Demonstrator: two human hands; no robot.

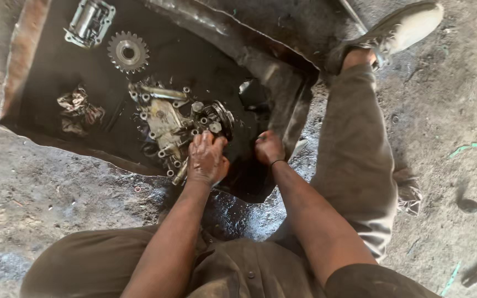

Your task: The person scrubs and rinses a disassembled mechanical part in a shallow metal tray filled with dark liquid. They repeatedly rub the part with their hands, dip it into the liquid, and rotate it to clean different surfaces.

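A greasy metal pump housing (167,124) with several bolt holes lies in a black oily tray (45,72) on the ground. My left hand (206,160) rests on the housing's near right end, fingers curled over it beside a small round geared part (220,116). My right hand (269,148) is closed just to the right, low in the tray's dark oily corner; what it grips is hidden.
A loose toothed gear (128,52) and a shiny metal block (89,22) lie at the tray's far left. A crumpled rag (78,110) sits on the left. My right leg and shoe (398,30) stretch along the tray's right side on dirt ground.
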